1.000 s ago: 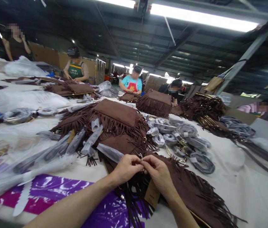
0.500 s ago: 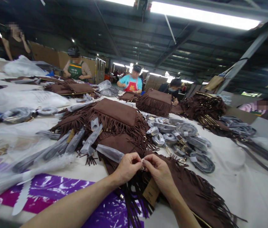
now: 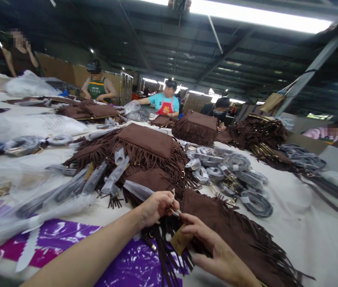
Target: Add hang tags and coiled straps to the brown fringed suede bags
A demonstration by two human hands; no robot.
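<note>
My left hand [image 3: 158, 209] is closed in a pinch around a small pale and gold-coloured piece, too small to name, above the near end of a brown fringed bag [image 3: 219, 219]. Just to its right is my right hand [image 3: 213, 249], thumb and fingers apart and holding nothing, with the index fingertip close to that piece. A brown paper tag [image 3: 180, 239] hangs below the right fingers, and I cannot tell whether they touch it. Long dark tassels [image 3: 169, 257] dangle beneath my left hand. Part of the bag is hidden behind the right hand.
A pile of fringed bags [image 3: 145, 141] lies ahead. Coiled straps in plastic [image 3: 237, 163] are to its right, and wrapped strips [image 3: 73, 185] to the left. A purple plastic sheet [image 3: 127, 255] lies under my left arm. Several people work across the table.
My right hand has let go of the pinch, opened and moved down and right. My left hand stays pinched and has shifted slightly left. The tag has swung left.
</note>
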